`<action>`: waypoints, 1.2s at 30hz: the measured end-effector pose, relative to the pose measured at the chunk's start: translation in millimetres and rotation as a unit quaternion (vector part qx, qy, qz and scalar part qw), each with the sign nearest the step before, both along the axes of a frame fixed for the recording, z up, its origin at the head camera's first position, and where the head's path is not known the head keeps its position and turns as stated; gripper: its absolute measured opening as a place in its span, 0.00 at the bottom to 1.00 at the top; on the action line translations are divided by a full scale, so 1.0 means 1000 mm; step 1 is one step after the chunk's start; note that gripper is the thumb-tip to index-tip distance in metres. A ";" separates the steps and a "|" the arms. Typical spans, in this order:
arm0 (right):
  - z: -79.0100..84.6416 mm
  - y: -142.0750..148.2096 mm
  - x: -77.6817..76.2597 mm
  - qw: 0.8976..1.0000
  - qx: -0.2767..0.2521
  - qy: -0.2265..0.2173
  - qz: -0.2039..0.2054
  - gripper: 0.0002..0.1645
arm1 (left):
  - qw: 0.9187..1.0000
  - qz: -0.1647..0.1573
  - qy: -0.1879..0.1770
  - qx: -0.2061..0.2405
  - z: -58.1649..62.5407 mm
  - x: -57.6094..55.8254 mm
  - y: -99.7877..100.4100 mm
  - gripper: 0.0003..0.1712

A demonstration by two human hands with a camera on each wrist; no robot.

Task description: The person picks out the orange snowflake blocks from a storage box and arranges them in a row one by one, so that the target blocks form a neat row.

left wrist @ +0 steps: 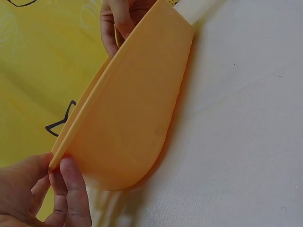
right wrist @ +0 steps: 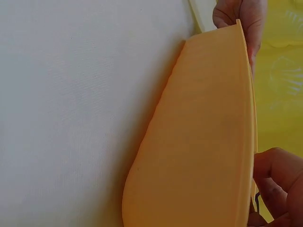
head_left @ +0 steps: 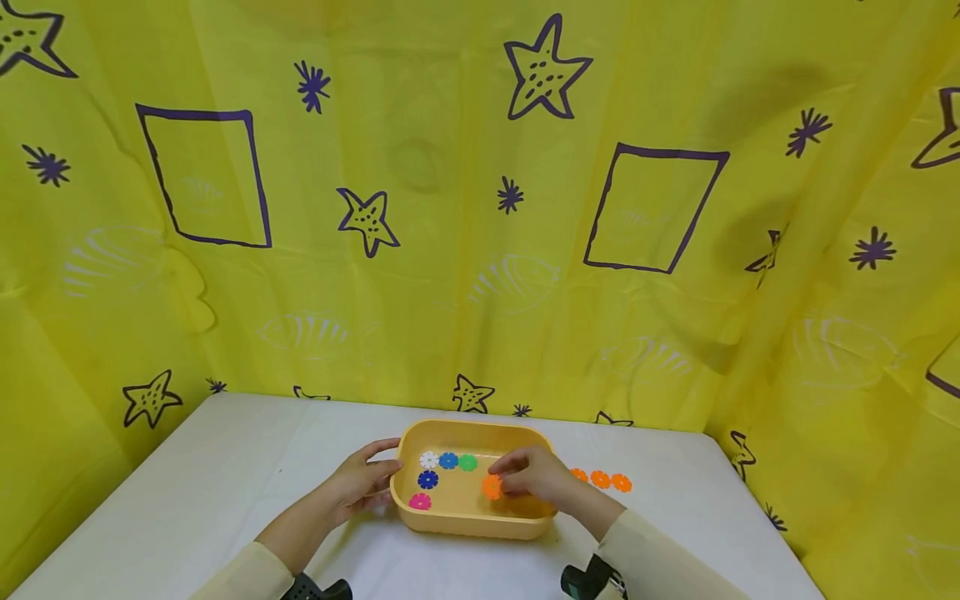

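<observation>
A light orange plastic tub [head_left: 474, 527] stands on the white table. At its left end my left hand [head_left: 362, 478] grips the rim; in the left wrist view the thumb [left wrist: 35, 166] is on the rim with fingers under it. My right hand [head_left: 537, 477] reaches over the tub's right side and pinches an orange snowflake disc [head_left: 491, 487] between thumb and fingertips. Inside, a white disc [head_left: 429, 460], a blue disc [head_left: 448, 461] and a green disc [head_left: 468, 462] form a row. Below the white one lie a dark blue disc [head_left: 428, 479] and a pink disc [head_left: 420, 502].
Right of the tub, more orange discs [head_left: 600, 479] lie in a row on the white table [head_left: 247, 467], the nearest partly hidden by the right hand. A yellow curtain [head_left: 450, 333] with starfish and fish drawings hangs behind the table and along its sides.
</observation>
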State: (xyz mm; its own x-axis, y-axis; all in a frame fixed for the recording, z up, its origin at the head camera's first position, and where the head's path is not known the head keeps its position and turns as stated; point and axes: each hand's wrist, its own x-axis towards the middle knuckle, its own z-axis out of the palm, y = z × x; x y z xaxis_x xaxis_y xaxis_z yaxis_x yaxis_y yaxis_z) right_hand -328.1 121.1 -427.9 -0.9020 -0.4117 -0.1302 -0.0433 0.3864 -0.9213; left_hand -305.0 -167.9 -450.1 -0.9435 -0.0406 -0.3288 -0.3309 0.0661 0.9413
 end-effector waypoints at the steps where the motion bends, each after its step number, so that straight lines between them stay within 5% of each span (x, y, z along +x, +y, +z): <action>1: 0.001 0.001 0.000 1.000 -0.002 0.000 0.003 0.15 | 1.000 0.000 0.000 0.001 0.000 0.000 0.000 0.30; 36: 0.016 0.033 0.008 0.999 -0.037 -0.014 0.002 0.15 | 1.000 0.000 -0.004 -0.009 -0.001 -0.001 0.000 0.30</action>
State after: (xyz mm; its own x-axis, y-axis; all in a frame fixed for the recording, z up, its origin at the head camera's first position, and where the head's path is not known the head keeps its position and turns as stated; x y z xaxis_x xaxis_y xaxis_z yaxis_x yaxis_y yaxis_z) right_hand -320.6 153.9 -411.9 -0.8967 -0.4247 -0.1243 -0.0188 0.3171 -0.9482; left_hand -306.1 -167.9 -451.4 -0.9407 -0.0470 -0.3361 -0.3390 0.0833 0.9371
